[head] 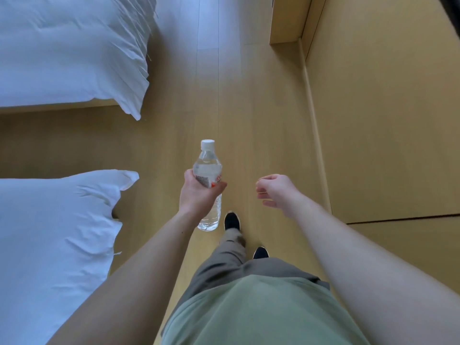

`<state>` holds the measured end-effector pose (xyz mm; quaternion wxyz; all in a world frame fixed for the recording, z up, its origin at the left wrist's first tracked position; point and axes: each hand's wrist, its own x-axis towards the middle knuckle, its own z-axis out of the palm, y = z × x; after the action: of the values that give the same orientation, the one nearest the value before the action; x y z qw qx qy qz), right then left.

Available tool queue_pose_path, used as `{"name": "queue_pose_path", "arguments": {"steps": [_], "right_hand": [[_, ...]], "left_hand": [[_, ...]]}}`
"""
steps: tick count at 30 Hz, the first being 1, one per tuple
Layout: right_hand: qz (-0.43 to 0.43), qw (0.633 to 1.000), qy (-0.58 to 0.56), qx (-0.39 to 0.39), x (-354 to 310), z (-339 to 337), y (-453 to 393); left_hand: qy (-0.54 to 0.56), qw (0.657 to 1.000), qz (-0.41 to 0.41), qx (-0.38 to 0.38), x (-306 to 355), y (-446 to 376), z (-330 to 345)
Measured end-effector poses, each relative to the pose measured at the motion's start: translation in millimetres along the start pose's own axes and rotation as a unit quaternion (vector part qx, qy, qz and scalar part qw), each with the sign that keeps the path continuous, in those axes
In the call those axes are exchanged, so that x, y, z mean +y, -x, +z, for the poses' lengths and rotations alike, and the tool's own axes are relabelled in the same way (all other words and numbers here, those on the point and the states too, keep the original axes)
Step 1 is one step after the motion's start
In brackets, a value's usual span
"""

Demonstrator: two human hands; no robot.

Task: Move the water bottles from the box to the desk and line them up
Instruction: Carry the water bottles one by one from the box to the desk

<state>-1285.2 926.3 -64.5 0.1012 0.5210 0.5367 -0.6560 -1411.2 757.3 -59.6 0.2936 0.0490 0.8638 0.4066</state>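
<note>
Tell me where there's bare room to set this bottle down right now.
Bare wood floor runs ahead between the beds and the wooden wall panels; another strip lies between the two beds. No desk shows. Left hand holds the bottle; right hand holds nothing.

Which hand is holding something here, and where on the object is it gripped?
The left hand grips the water bottle around its labelled middle, cap up. The right hand holds nothing, its fingers loosely curled.
</note>
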Motion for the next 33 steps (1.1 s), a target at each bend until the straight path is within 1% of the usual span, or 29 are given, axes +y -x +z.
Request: {"name": "queue_pose_path", "arguments": {"steps": [7,17,22,28,33], "right_hand": [[0.003,1.000,0.003,0.009,-64.8,-4.2,-64.6],[-0.004,1.000,0.007,0.023,-209.5,11.0,-165.0],[-0.012,1.000,0.006,0.020,-265.0,16.8,-202.0],[-0.016,0.999,0.009,0.030,-326.1,4.8,-248.7],[-0.013,0.999,0.017,0.027,-383.2,-14.9,-298.2]], "left_hand": [[0.029,0.999,0.000,0.014,33.1,-85.1,9.5],[0.022,1.000,-0.002,0.001,108.2,-239.6,-11.9],[0.021,1.000,0.003,0.000,144.6,-295.2,-17.9],[0.007,1.000,0.000,-0.016,190.1,-356.0,-9.6],[0.003,1.000,0.001,-0.011,236.4,-415.9,7.5]]}}
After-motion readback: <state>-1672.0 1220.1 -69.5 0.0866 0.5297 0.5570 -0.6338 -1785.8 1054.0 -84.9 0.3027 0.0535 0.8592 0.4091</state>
